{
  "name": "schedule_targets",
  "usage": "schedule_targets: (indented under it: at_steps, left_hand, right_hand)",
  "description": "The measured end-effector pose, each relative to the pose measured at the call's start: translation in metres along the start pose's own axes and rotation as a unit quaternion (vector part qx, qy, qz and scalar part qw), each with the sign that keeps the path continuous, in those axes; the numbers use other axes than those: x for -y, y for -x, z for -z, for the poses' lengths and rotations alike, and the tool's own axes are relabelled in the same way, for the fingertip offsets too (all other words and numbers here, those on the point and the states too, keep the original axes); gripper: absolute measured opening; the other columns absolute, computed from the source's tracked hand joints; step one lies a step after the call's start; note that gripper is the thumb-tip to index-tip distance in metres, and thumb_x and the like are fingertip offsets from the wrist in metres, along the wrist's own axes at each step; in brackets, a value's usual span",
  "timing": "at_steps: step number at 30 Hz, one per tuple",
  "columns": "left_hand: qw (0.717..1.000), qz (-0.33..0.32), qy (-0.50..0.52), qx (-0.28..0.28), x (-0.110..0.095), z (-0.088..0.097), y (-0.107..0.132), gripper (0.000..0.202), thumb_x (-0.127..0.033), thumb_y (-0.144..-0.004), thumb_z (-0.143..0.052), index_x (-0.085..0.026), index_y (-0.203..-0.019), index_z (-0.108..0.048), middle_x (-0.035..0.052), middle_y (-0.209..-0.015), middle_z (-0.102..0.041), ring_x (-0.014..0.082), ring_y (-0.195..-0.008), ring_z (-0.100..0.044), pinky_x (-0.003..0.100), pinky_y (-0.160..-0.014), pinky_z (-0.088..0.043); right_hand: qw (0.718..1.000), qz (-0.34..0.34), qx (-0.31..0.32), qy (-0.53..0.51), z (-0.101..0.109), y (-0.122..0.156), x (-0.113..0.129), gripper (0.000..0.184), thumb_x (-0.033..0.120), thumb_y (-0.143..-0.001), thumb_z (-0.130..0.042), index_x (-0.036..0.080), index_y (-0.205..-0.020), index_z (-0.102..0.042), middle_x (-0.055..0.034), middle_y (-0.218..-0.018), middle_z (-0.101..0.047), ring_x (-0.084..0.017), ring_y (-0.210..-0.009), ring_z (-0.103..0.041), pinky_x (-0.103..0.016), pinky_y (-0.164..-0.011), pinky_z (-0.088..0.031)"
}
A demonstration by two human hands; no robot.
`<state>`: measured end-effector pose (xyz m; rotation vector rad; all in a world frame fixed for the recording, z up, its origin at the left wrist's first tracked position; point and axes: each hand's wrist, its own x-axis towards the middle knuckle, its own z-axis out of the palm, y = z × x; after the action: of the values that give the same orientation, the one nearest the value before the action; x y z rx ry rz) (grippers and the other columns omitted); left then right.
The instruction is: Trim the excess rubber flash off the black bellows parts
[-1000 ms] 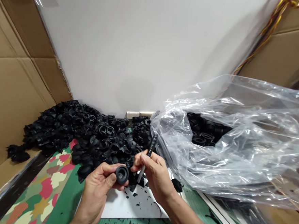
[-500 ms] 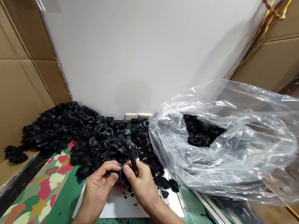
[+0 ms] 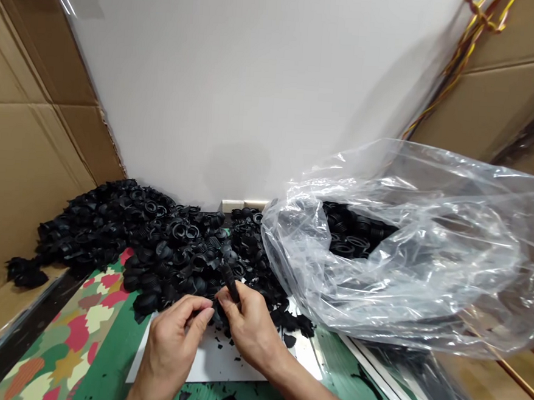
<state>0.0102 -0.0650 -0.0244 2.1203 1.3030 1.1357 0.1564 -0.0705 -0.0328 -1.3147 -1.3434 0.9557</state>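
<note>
No writing, label, brand, number or sign can be read on the plastic bag (image 3: 425, 296), nor on the cardboard (image 3: 17, 170), patterned covering (image 3: 75, 333) or white sheet (image 3: 219, 364) left of it.

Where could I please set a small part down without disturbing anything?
The patterned strip looks bare between the dark rail and the green surface. The green between that strip and the white board looks nearly free. Crowded: the pile of black parts behind them, and the plastic bag on the right.

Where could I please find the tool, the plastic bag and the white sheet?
Tool (image 3: 230, 283): head view, on its dark handle.
Plastic bag (image 3: 420, 287): head view, on its crumpled side.
White sheet (image 3: 210, 365): head view, on its bare near part.
</note>
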Motion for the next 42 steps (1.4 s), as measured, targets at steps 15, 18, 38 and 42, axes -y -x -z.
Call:
schedule_targets:
  at_steps: [15,18,38,42]
  left_hand:
    - [0.873,-0.325,-0.356,0.069,-0.012,0.01,-0.009,0.03,-0.008,-0.09,-0.033,-0.019,-0.072,-0.055,0.0019,-0.06,-0.058,0.0182,-0.047,-0.054,0.03,-0.046,-0.042]
    - [0.872,-0.348,-0.34,0.06,-0.015,0.01,-0.012,0.029,-0.009,-0.09,-0.035,-0.019,-0.069,-0.052,0.0009,-0.057,-0.055,0.0155,-0.045,-0.052,0.027,-0.046,-0.041]
    - [0.913,-0.34,-0.221,0.039,-0.021,0.026,-0.011,0.018,-0.009,-0.089,-0.045,-0.017,-0.09,-0.062,0.0031,-0.074,-0.072,0.0138,-0.06,-0.065,0.025,-0.056,-0.045]
    - [0.881,-0.379,-0.282,0.024,-0.023,0.024,-0.007,0.023,-0.004,-0.087,-0.041,-0.015,-0.087,-0.061,0.005,-0.072,-0.071,0.0163,-0.063,-0.066,0.028,-0.058,-0.043]
  right_hand:
    - [0.998,-0.003,0.044,0.036,0.004,0.0,0.003,0.02,0.021,-0.077,-0.043,0.02,-0.058,-0.037,0.0044,-0.055,-0.036,-0.011,-0.055,-0.032,-0.023,-0.05,-0.024]
    - [0.998,0.001,0.055,0.011,0.006,0.001,0.006,0.02,0.023,-0.077,-0.042,0.02,-0.059,-0.038,0.0043,-0.056,-0.036,-0.011,-0.055,-0.031,-0.023,-0.05,-0.025]
    - [0.998,0.002,0.058,-0.006,0.009,0.003,0.01,0.018,0.019,-0.075,-0.046,0.018,-0.057,-0.045,0.0047,-0.055,-0.037,-0.01,-0.053,-0.033,-0.022,-0.049,-0.029]
    - [0.997,-0.029,0.067,-0.017,0.009,0.003,0.012,0.018,0.019,-0.073,-0.045,0.019,-0.055,-0.042,0.0045,-0.055,-0.035,-0.01,-0.053,-0.032,-0.022,-0.049,-0.027]
